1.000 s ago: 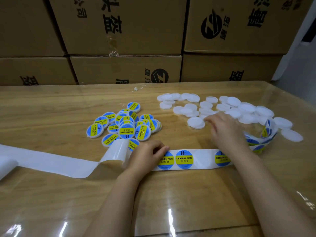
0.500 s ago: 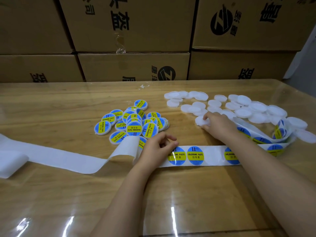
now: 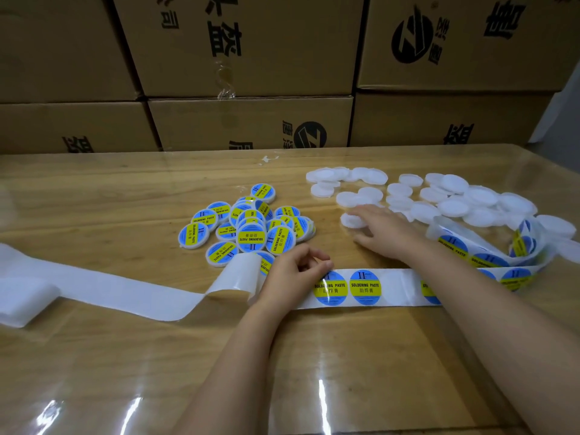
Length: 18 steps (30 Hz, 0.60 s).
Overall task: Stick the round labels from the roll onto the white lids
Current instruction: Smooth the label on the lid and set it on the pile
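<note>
A label strip [image 3: 395, 287] lies across the table with blue and yellow round labels on it. My left hand [image 3: 292, 274] rests on the strip's left part, fingers curled, thumb and forefinger pinching the top edge of the first label [image 3: 331, 291]. My right hand [image 3: 381, 230] reaches over the strip, its fingers laid flat on a white lid [image 3: 348, 221] at the near left of the pile of plain white lids [image 3: 455, 202]. The lids with labels on them [image 3: 251, 229] are heaped to the left of that pile.
Empty white backing [image 3: 125, 293] trails off to the left edge. The strip's loose loops [image 3: 522, 243] curl at the right among the lids. Stacked cardboard boxes [image 3: 251, 58] wall off the far side of the glossy wooden table [image 3: 94, 199].
My right hand has moved left across the plain lids and now lies on the one at the pile's near left. My left hand has stayed at the first label.
</note>
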Tool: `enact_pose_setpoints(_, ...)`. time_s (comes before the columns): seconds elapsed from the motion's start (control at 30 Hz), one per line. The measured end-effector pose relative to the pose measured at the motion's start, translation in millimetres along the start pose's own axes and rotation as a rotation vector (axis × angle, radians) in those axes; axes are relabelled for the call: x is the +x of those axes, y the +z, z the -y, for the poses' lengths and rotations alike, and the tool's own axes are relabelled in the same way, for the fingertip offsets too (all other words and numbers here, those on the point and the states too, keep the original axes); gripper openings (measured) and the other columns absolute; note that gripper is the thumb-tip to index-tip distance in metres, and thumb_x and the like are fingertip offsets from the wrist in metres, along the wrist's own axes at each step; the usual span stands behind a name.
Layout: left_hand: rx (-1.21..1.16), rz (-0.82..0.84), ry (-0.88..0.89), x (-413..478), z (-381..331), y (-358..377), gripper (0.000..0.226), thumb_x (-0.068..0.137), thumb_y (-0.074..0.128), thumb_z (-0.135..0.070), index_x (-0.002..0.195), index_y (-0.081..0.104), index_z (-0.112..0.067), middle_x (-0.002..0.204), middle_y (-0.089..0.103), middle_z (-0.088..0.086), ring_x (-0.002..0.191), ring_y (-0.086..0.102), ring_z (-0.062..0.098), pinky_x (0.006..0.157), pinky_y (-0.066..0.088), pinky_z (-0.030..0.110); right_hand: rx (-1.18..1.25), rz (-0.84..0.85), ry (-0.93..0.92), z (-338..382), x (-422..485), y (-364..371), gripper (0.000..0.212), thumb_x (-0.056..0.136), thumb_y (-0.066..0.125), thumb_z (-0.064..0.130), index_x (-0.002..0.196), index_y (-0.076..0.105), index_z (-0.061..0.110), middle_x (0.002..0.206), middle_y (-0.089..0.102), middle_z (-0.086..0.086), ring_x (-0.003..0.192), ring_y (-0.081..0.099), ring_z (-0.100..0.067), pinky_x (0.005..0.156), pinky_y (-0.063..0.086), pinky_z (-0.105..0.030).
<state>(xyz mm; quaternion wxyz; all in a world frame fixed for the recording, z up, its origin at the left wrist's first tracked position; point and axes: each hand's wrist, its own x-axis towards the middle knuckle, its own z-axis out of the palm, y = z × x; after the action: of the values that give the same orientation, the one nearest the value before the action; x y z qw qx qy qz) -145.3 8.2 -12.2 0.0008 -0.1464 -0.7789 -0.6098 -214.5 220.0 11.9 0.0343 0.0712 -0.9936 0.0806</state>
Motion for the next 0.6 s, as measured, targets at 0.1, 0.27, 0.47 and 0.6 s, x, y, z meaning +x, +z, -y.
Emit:
enact_pose_setpoints(0.1, 0.011, 0.005, 0.007, 0, 1, 0, 0.018, 0.084, 0.070, -0.016, 0.075, 0.063, -0.029, 0.050, 0.053, -0.019, 0.054, 0.049, -0.007, 0.058, 0.039, 0.007, -0.089, 0.031, -0.019, 9, 8, 2, 0.040, 0.094, 0.050, 0.043, 0.130, 0.048, 0.028, 0.140, 0.044, 0.004, 0.124, 0.045, -0.022, 0.099, 0.032, -0.040)
enact_pose_setpoints(0.27, 0.023, 0.001, 0.020, 1, 3, 0, 0.018, 0.086, 0.068, -0.019, 0.075, 0.063, -0.032, 0.051, 0.054, -0.020, 0.054, 0.049, -0.009, 0.057, 0.037, 0.005, 0.008, 0.015, 0.001, 14, 13, 8, 0.027, 0.091, 0.055, 0.044, 0.105, 0.048, 0.022, 0.120, 0.046, -0.003, 0.098, 0.051, -0.022, 0.074, 0.036, -0.032)
enact_pose_setpoints(0.47, -0.064, -0.019, -0.031, 1, 4, -1, 0.028, 0.090, 0.056, -0.010, 0.079, 0.065, -0.034, 0.060, 0.059, -0.015, 0.062, 0.053, -0.001, 0.067, 0.044, 0.016, -0.033, -0.027, 0.057, 19, 15, 5, 0.024, 0.091, 0.054, 0.040, 0.106, 0.050, 0.021, 0.116, 0.057, -0.004, 0.105, 0.053, -0.026, 0.091, 0.032, -0.038)
enact_pose_setpoints(0.6, -0.131, -0.060, -0.020, 1, 1, -1, 0.023, 0.095, 0.051, -0.010, 0.082, 0.064, -0.025, 0.074, 0.068, -0.012, 0.073, 0.060, 0.004, 0.072, 0.049, 0.017, 0.250, -0.128, 0.125, 24, -3, -12, 0.042, 0.087, 0.061, 0.039, 0.122, 0.048, 0.022, 0.126, 0.054, 0.000, 0.116, 0.051, -0.022, 0.098, 0.032, -0.039)
